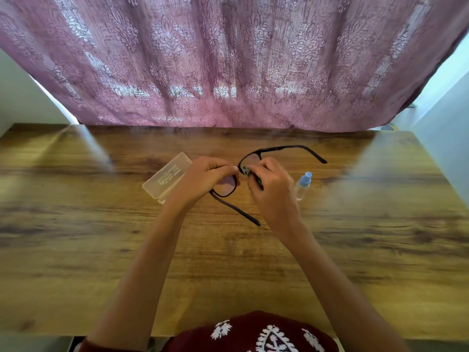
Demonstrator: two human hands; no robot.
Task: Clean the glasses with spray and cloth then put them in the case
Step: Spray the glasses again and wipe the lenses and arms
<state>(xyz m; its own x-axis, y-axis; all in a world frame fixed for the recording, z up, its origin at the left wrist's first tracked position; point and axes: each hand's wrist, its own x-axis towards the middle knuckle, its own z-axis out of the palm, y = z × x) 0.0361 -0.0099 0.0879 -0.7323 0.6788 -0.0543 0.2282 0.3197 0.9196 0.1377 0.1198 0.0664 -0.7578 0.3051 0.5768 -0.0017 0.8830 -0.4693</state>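
Note:
Black-framed glasses point(279, 149) with both temples unfolded hang above the wooden table point(228, 262). My left hand point(203, 177) grips the frame around its left lens. My right hand point(272, 189) pinches a small dark patterned cloth point(247, 170) against the other lens near the bridge. A translucent plastic case point(166, 177) lies closed on the table just left of my left hand. A small clear spray bottle point(303, 185) with a blue nozzle lies on the table right of my right hand, partly hidden behind it.
A mauve patterned curtain point(228, 59) hangs along the table's far edge. White walls stand at both sides. The near table edge meets my dark red embroidered clothing point(253, 334).

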